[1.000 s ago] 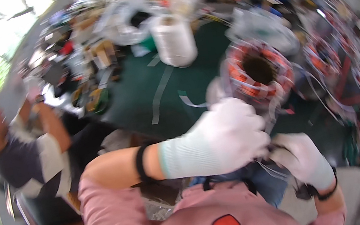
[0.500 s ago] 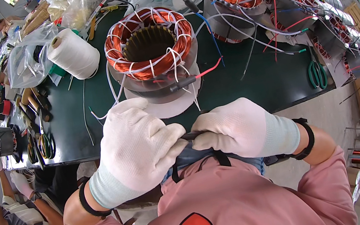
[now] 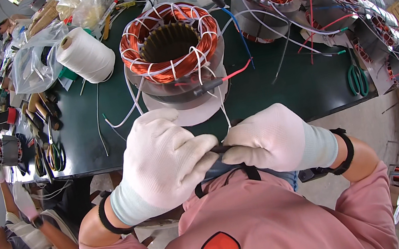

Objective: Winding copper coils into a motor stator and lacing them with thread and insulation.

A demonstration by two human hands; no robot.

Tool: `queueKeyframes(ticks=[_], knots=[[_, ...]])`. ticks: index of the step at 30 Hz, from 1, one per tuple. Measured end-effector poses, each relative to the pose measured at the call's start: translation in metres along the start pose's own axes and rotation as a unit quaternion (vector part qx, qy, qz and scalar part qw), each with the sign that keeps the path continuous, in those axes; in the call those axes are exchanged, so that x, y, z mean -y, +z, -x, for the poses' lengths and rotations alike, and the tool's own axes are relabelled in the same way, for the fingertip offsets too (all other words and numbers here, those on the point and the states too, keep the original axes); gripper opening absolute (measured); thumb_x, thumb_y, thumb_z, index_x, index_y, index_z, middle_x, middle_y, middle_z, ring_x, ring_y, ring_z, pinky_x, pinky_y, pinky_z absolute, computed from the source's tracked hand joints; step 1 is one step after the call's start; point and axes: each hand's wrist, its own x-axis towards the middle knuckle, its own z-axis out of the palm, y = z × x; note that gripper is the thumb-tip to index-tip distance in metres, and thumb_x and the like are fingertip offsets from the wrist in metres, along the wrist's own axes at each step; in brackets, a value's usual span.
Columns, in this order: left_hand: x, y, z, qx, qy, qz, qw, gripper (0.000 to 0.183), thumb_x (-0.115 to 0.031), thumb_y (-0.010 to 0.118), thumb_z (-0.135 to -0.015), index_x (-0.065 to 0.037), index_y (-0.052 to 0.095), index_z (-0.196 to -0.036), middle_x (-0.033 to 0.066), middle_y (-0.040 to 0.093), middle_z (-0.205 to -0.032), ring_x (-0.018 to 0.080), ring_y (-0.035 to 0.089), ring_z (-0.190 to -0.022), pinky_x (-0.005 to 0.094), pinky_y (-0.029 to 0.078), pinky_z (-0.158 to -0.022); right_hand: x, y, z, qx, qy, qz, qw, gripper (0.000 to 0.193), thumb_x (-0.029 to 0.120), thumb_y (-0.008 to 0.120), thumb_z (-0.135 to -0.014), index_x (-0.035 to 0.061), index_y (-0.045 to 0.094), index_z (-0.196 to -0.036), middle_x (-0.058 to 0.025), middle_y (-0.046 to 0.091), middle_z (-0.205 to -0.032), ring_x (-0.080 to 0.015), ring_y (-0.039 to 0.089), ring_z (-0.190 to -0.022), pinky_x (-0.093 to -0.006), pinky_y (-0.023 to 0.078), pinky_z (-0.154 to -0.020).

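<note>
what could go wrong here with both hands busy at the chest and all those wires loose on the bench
Both gloved hands, left hand and right hand, pinch a dark strap close to the chest, right by the white thread trailing from the copper coil. A glove might snag that thread and tug the coil. The red wire and other loose leads near the table edge could also catch as the hands move back.

Both hands wore white knit gloves, the left hand (image 3: 166, 165) and the right hand (image 3: 272, 141) alike, with ribbed cuffs reaching past the wrists. Just behind each cuff sat a black band (image 3: 107, 221), the right one carrying a dark block. Below the hands spread a pink shirt (image 3: 260, 226) with short sleeves and a red heart (image 3: 219, 244) on the chest.
</note>
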Motion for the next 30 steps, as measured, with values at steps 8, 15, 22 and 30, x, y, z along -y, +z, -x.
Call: queueKeyframes(ticks=[8,15,22,30], knots=[[-0.001,-0.016,0.01,0.05,-0.062,-0.088,0.993,0.028,-0.01,0.076,-0.062,-0.009,0.072,-0.09,0.0038,0.052,-0.073,0.0265,0.054,-0.072,0.045,0.05,-0.087,-0.01,-0.026,0.028,-0.088,0.031,0.125,0.988,0.068,0.058,0.078,-0.076,0.0091,0.066,-0.12,-0.0155,0.06,-0.112,-0.0326,0.065,-0.09,-0.0394,0.055,-0.076],[0.03,-0.079,0.03,-0.2,-0.378,0.033,0.903,0.014,-0.008,0.063,-0.088,0.0,0.072,-0.096,0.006,0.063,-0.084,0.0171,0.061,-0.089,0.0305,0.047,-0.083,-0.046,-0.05,0.136,-0.48,0.178,0.155,0.845,0.014,0.011,0.068,-0.087,0.0027,0.073,-0.097,-0.003,0.064,-0.095,-0.0078,0.054,-0.074,-0.0232,0.044,-0.068],[0.076,-0.12,0.009,-0.298,-0.32,0.21,0.874,0.036,-0.034,0.057,-0.102,0.0,0.07,-0.102,-0.0071,0.051,-0.071,0.0007,0.033,-0.059,0.0198,0.027,-0.056,0.015,0.056,0.015,-0.084,0.074,0.003,0.994,0.031,0.022,0.074,-0.087,0.0072,0.071,-0.114,-0.0097,0.065,-0.085,-0.0242,0.066,-0.072,-0.0343,0.053,-0.069],[0.067,-0.12,0.021,-0.228,-0.385,0.204,0.871,0.035,-0.037,0.058,-0.102,-0.003,0.069,-0.098,-0.0061,0.063,-0.08,-0.0004,0.042,-0.066,0.0188,0.03,-0.06,0.01,0.101,-0.076,0.081,0.139,-0.381,0.91,0.044,0.021,0.061,-0.1,-0.008,0.056,-0.132,-0.0023,0.062,-0.089,-0.0089,0.057,-0.077,-0.0261,0.049,-0.072]])
